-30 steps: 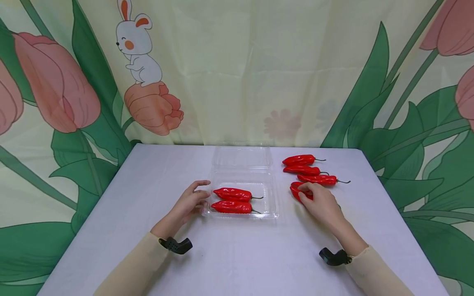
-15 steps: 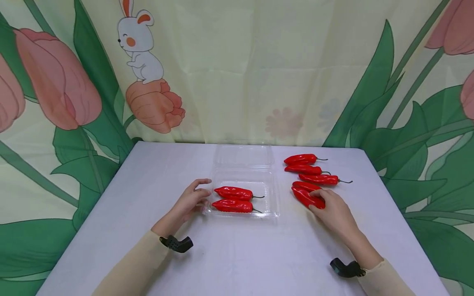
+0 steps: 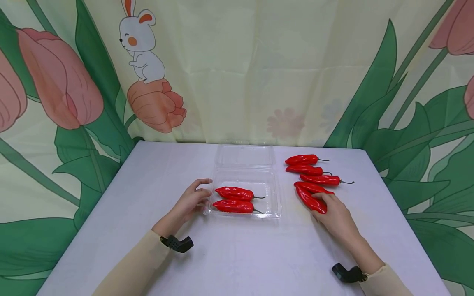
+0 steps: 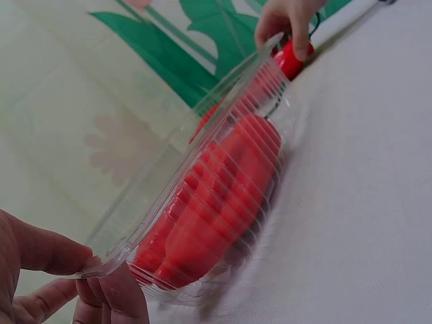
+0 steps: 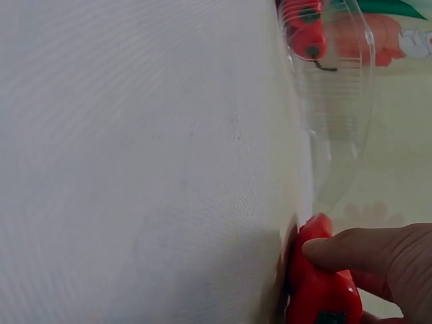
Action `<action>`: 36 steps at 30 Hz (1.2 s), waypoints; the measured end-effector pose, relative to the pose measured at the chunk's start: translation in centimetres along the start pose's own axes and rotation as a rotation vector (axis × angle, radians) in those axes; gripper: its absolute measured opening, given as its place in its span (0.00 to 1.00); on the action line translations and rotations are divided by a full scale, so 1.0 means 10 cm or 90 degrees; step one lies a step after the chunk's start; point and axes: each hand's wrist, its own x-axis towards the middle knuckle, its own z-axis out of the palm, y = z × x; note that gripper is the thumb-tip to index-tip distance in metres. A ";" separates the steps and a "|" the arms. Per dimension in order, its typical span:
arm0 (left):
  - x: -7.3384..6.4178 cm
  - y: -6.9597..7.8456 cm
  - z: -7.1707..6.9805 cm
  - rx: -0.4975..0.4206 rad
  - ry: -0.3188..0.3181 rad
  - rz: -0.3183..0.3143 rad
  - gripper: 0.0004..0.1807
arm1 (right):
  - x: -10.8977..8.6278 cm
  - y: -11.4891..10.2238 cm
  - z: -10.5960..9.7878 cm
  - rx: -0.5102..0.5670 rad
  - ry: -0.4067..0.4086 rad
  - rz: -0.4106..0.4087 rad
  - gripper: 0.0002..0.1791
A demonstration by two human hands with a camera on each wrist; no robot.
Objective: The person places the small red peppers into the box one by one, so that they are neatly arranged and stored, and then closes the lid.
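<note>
Red pepper [image 3: 308,198] between right-hand fingers [image 5: 347,248]

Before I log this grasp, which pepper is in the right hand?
The frontmost pepper of the five outside the box; the right hand grips its stem end. The other four lie farther back.

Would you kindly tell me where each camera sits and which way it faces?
Head: worn on the head, facing forward and down at the white table; left-hand grip, right-hand grip and sleeves show.
Left wrist: worn there, facing the clear container; both grips show.
Right wrist: worn there, facing the table and a red pepper; only the right-hand grip shows.
Shared: both wrist views show the container.
</note>
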 end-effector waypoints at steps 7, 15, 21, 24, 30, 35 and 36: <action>0.00 0.00 0.01 0.001 -0.001 0.002 0.29 | -0.01 -0.01 -0.01 0.002 0.002 0.001 0.40; 0.00 0.00 0.00 0.007 0.001 0.006 0.29 | -0.03 -0.04 -0.04 -0.001 0.008 0.005 0.39; 0.01 -0.01 0.00 0.006 0.001 0.005 0.29 | -0.03 -0.07 -0.07 -0.006 0.014 -0.002 0.39; 0.01 -0.01 0.00 0.003 0.000 0.004 0.29 | -0.03 -0.10 -0.07 -0.007 0.026 -0.014 0.39; 0.01 -0.01 0.00 -0.002 0.002 0.002 0.28 | -0.02 -0.15 -0.08 -0.015 0.054 -0.046 0.37; 0.00 -0.01 0.00 0.001 0.004 0.001 0.29 | 0.00 -0.20 -0.11 -0.016 0.076 -0.075 0.34; 0.00 -0.01 0.00 0.001 0.004 0.001 0.29 | 0.00 -0.21 -0.12 -0.016 0.079 -0.080 0.34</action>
